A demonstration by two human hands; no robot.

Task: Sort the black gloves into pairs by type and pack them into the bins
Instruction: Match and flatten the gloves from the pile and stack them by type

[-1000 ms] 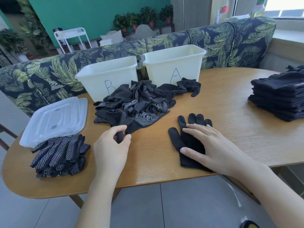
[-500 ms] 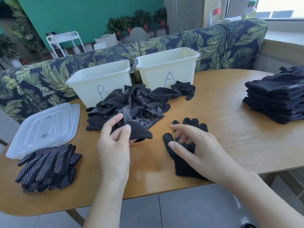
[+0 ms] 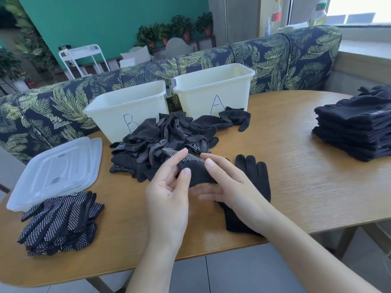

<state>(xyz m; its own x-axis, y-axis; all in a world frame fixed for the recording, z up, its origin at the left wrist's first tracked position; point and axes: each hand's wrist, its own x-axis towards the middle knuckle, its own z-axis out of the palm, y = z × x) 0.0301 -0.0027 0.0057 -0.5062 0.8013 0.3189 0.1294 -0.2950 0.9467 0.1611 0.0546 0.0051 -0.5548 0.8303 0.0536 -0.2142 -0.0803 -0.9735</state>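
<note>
Right hand (image 3: 237, 187) apparently joined left's (image 3: 169, 193) grip on glove (image 3: 196, 168).

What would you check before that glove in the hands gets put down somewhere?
1. Both hands hold the dotted black glove: left hand and right hand pinch it: ok.
2. Type known: white dots show: ok.
3. Matching stack of dotted gloves is within reach, front left: ok.
4. Plain black glove on the wooden table lies apart: ok.
5. White bin marked B is open: ok.
6. Bin contents: cannot tell.
</note>
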